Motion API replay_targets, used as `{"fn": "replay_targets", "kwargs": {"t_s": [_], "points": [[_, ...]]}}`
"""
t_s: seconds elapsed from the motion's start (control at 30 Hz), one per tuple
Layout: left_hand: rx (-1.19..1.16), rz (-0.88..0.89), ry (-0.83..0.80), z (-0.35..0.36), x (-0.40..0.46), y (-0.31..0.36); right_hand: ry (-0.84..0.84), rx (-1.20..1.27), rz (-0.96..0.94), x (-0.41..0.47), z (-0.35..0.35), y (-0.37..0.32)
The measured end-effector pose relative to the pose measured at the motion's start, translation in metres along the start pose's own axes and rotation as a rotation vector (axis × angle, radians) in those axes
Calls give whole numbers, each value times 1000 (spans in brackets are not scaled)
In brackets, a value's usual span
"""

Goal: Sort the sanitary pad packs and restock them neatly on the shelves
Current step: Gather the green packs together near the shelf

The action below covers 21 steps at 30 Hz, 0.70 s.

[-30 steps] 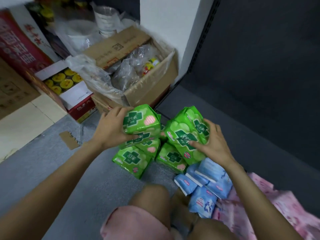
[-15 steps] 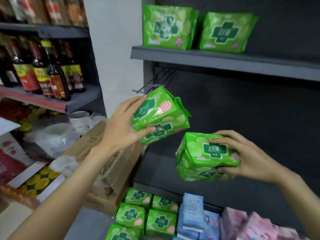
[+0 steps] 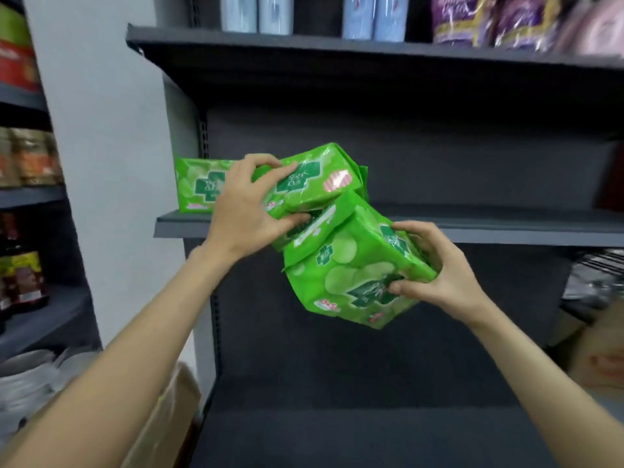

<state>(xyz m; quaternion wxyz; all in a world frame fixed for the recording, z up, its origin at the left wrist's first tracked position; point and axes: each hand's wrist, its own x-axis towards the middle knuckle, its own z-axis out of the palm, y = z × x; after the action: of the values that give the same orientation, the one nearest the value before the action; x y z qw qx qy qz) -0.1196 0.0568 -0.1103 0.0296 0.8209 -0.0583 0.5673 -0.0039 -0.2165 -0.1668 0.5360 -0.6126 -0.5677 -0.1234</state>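
My left hand point(image 3: 244, 206) grips a green sanitary pad pack point(image 3: 312, 184) at the front edge of the grey middle shelf point(image 3: 506, 228). Behind it, a green pack point(image 3: 199, 187) stands upright at the shelf's left end; another pack behind my held one is mostly hidden. My right hand point(image 3: 439, 271) holds two green packs together point(image 3: 351, 268), tilted, just below and in front of the shelf edge. The held packs touch each other.
The upper shelf point(image 3: 337, 45) carries light blue packs point(image 3: 256, 11) and purple packs point(image 3: 489, 18). Sauce bottles point(image 3: 23, 278) fill the rack at left. A cardboard box point(image 3: 169, 410) sits at lower left, another box point(image 3: 597, 352) at right. The bottom shelf point(image 3: 337, 423) is dark grey.
Both hands rose from the floor pile with green packs up to the middle shelf. The left pack now reaches the shelf edge; the view tilted upward.
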Motion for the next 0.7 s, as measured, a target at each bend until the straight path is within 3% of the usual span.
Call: {"fn": "replay_targets", "kwargs": {"t_s": [0.17,0.33,0.5,0.57,0.63,0.7], "points": [[-113,-148,-177,40,59,-8,129,-206,-58,28,-22,0],[-51,-161,-301,79,88,-39,291,-366,-40,78,-42,7],[81,-209,-455,105,97,-66,229,-433,-10,128,-36,29],[-40,-247,-345,106,99,-65,232,-388,-5,142,-35,38],[-207,-332,-104,96,90,-54,245,-337,-1,150,-36,41],[-216,-334,-71,91,75,-47,264,-242,38,158,-36,47]]}}
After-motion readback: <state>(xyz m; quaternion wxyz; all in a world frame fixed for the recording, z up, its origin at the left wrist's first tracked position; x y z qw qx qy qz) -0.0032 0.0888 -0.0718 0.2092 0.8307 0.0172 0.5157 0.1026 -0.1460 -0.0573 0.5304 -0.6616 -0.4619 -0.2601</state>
